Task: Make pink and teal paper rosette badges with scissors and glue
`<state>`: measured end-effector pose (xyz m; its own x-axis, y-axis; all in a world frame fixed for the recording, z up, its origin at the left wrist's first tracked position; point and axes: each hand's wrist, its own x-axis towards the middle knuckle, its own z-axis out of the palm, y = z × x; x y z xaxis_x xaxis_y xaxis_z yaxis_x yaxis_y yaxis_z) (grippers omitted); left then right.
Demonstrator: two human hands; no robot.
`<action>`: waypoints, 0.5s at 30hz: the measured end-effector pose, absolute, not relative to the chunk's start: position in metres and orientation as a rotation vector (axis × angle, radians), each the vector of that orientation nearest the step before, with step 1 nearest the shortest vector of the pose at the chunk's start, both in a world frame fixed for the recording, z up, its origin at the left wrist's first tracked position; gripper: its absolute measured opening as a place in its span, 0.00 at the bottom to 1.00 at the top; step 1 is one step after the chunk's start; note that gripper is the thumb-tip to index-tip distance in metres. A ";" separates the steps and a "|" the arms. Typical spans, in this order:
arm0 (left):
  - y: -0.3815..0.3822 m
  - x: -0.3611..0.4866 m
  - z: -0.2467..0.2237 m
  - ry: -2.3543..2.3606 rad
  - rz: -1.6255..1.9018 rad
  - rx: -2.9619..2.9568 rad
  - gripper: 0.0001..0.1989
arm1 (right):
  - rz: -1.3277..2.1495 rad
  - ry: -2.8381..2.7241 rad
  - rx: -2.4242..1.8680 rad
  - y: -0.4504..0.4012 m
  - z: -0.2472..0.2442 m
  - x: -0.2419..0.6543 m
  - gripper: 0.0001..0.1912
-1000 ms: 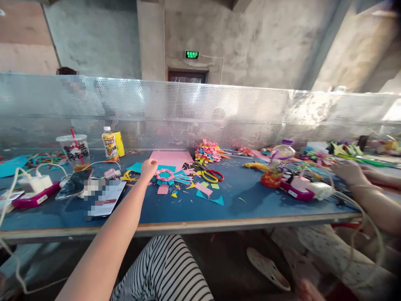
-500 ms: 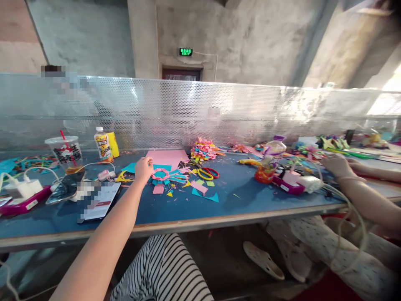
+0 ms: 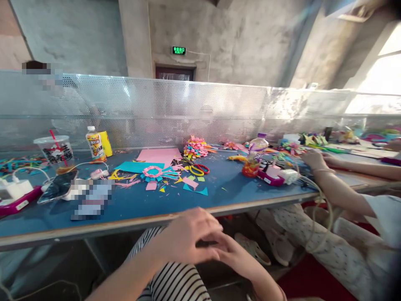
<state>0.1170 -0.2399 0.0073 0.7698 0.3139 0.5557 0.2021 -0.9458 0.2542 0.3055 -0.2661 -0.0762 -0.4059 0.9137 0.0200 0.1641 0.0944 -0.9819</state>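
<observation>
Above my striped lap, just in front of the table edge, my two hands meet. My left hand point(image 3: 184, 236) comes from the lower left, fingers bent over my right hand, thumb apart from them; I see nothing in it. My right hand point(image 3: 233, 253) reaches in from the lower right; its fingertips are partly hidden behind the left hand and blurred. On the blue table beyond lies a pink paper ring point(image 3: 153, 172) with blue strips. Behind it are a blue paper sheet point(image 3: 138, 167) and a pink paper sheet point(image 3: 159, 155). Scissors point(image 3: 197, 169) with yellow and red handles lie to the right.
A paper-flower ball point(image 3: 196, 147) sits near the perforated metal screen point(image 3: 175, 108). On the left stand a plastic cup point(image 3: 56, 152), a drink bottle point(image 3: 95, 144) and a phone point(image 3: 94, 200). A purple-capped bottle point(image 3: 255, 156) and a power strip point(image 3: 271, 177) lie right, near a co-worker's arm point(image 3: 335, 179).
My left hand has left the paper beside the pink ring and drawn back over my lap. My right hand has come into view and met it. The view has shifted slightly right.
</observation>
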 end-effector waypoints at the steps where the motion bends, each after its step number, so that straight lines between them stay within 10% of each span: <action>1: -0.249 0.125 -0.008 0.327 0.892 2.778 0.18 | 1.349 -1.642 -1.090 -0.269 -0.072 0.307 0.23; 5: -0.256 0.142 -0.060 0.551 0.943 2.712 0.11 | 1.343 -1.541 -1.140 -0.278 -0.062 0.307 0.11; 15: -0.232 0.109 -0.116 0.959 0.986 2.581 0.12 | 0.741 -1.375 -1.508 -0.252 -0.110 0.372 0.18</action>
<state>0.1087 -0.2316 -0.1156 0.5628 0.6443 0.5178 0.4991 -0.7642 0.4085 0.3719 -0.2522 -0.1099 0.1899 0.9701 0.1515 0.4068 0.0627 -0.9114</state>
